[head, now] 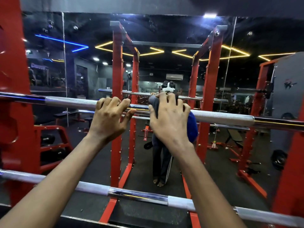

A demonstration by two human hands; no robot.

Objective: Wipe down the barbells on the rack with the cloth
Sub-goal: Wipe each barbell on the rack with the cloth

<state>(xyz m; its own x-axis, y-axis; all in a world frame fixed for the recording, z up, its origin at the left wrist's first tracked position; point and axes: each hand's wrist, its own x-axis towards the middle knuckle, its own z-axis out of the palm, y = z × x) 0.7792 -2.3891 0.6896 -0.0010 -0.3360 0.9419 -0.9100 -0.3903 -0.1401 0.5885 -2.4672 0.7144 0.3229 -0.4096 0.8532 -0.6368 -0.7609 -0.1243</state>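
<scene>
Knurled silver barbell (65, 102) running left-right, ends cut off, left grip (110, 116) curled round it, right grip (169, 117) clutching half-hidden grey-blue cloth (154, 106)

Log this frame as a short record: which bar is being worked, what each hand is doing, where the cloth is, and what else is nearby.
bar in work: upper barbell, lying across the red rack
left hand: bare, fingers curled over the upper barbell near its middle
right hand: grips the cloth against the same bar, just beside the left hand
cloth: blue and grey, wrapped around the bar under the right hand
other bar: lower barbell, untouched, closer to the camera
background: mirror reflecting the rack and the person
</scene>
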